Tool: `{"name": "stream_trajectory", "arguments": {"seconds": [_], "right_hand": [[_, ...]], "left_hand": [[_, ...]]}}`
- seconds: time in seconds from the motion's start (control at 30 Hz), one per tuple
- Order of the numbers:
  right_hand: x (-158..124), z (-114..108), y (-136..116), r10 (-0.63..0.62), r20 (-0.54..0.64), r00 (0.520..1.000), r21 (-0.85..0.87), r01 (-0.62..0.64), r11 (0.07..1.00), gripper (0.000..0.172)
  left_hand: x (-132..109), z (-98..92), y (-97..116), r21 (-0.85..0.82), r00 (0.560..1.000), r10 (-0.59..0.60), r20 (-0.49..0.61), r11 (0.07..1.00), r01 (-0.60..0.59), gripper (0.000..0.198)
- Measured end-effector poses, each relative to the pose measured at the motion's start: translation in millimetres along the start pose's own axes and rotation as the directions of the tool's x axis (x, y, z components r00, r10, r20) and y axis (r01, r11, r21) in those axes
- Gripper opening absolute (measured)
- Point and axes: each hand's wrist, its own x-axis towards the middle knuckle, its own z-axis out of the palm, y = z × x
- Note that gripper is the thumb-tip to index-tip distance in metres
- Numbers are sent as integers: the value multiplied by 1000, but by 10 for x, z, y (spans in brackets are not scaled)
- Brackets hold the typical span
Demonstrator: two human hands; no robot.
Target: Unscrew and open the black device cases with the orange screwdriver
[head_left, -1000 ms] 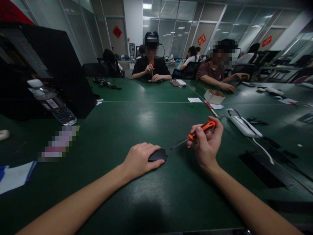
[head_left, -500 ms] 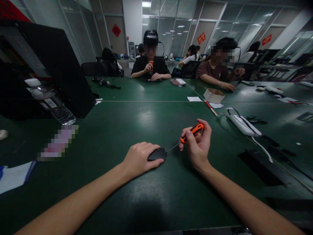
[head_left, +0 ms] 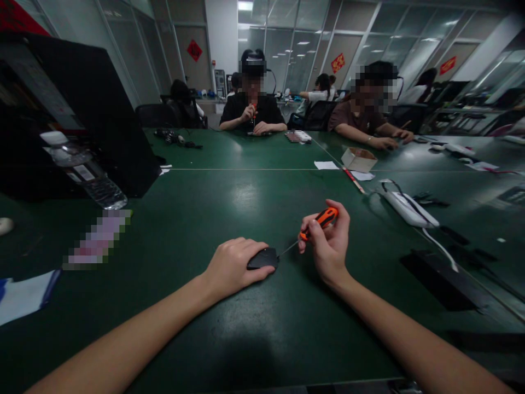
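left hand (head_left: 232, 267) grip closed over black device (head_left: 266, 257), small, flat, matte, lying on green table (head_left: 246, 334) | right hand (head_left: 328, 249) grip clamped on screwdriver (head_left: 324, 218), orange-black handle, thin shaft tilted, tip at device edge | 1 s ago tip hung clear, hand farther right | power strip (head_left: 410, 209) beyond

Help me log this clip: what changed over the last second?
The right hand brought the screwdriver leftward, toward the black device; its tip, apart before, now reaches the device's edge. The left hand stayed pressed on the device, and the bottle and power strip did not move.
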Motion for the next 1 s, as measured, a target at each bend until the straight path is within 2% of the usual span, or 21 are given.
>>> {"name": "stream_trajectory", "arguments": {"seconds": [0.17, 0.37, 0.6, 0.8, 1.0], "right_hand": [[18, -11, -50, -8, -44, 999, 23, 10, 1000, 44], [-17, 27, -29, 42, -49, 998, 23, -41, 999, 47], [-25, 57, 44, 185, -103, 977, 71, -178, 981, 53], [7, 33, 231, 420, -35, 907, 103, -414, 904, 62], [22, 38, 226, 444, -49, 894, 88, -439, 894, 68]], "left_hand": [[-5, -1, -2, -4, 1000, 8, -2, 1000, -8, 41], [-1, -9, 5, 1, 1000, 5, -4, 1000, -5, 40], [-5, 9, 3, 3, 1000, 10, -17, 1000, -10, 39], [-14, 36, -19, 3, 1000, 31, -7, 1000, -31, 44], [-16, 27, -17, -17, 1000, 27, 2, 999, -27, 43]]}}
